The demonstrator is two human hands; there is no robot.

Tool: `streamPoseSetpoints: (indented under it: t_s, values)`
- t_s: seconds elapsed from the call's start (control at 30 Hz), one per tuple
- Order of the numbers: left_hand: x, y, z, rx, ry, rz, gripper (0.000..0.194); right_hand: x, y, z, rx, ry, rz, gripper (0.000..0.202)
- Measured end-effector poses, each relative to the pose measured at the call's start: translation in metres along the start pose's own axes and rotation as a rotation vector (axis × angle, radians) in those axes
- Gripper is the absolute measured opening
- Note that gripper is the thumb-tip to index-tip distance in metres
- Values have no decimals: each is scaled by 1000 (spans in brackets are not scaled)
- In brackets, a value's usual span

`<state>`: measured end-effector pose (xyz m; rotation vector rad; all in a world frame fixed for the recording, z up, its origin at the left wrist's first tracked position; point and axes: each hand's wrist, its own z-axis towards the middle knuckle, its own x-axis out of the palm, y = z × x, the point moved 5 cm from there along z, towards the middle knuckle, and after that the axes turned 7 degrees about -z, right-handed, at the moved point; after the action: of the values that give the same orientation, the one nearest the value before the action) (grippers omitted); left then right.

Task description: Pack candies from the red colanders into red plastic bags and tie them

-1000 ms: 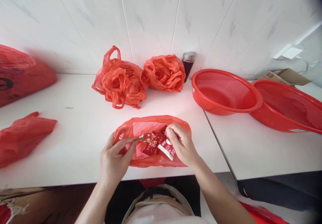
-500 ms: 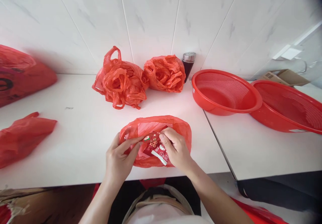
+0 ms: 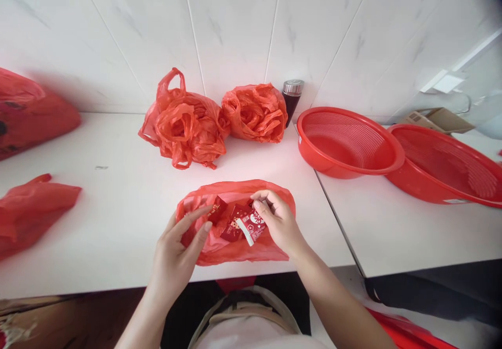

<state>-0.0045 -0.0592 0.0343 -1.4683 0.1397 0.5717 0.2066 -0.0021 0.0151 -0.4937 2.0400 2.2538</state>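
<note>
An open red plastic bag (image 3: 243, 186) lies on the white table in front of me, with several small red packets (image 3: 232, 224) inside it. My left hand (image 3: 181, 247) is over the bag's left side, thumb and fingers apart, nothing between them; a dark red packet (image 3: 218, 209) is just beyond its fingertips. Over the right side, my right hand (image 3: 279, 221) is pinched on red and white packets. One, a red packet with a white edge (image 3: 252, 227), hangs toward the middle of the bag. Its fingers partly hide the other packets.
Two bunches of crumpled red bags (image 3: 184, 129) and a dark bottle (image 3: 292, 101) stand along the wall. Red baskets (image 3: 349, 142) are at the right, a cardboard box (image 3: 439, 120) behind them. More red bags (image 3: 35, 210) lie at the left.
My left hand has let go of a red packet, opened and drawn back left. That packet now lies in the bag's left part. My right hand has lifted slightly, keeping its packets.
</note>
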Motion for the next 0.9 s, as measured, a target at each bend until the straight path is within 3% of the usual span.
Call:
streamPoseSetpoints:
  t_s: [0.13,0.23,0.33,0.6,0.8,0.9]
  values:
    - [13,-3,-2,32,204,-4,37,9,10,-3,2,-48,123,15]
    - [22,-7,-5,76,290,-40,33,19,23,-6,-36,-29,147,15]
    - [24,-8,-7,84,288,-81,24,24,29,-8,-26,37,185,21]
    - [13,-3,-2,99,205,-103,28,24,17,-13,83,311,222,24]
    - [19,0,-3,47,258,-125,28,21,12,-14,70,278,116,32]
    - [15,2,-2,-1,184,-119,29,14,9,-9,20,201,-52,32]
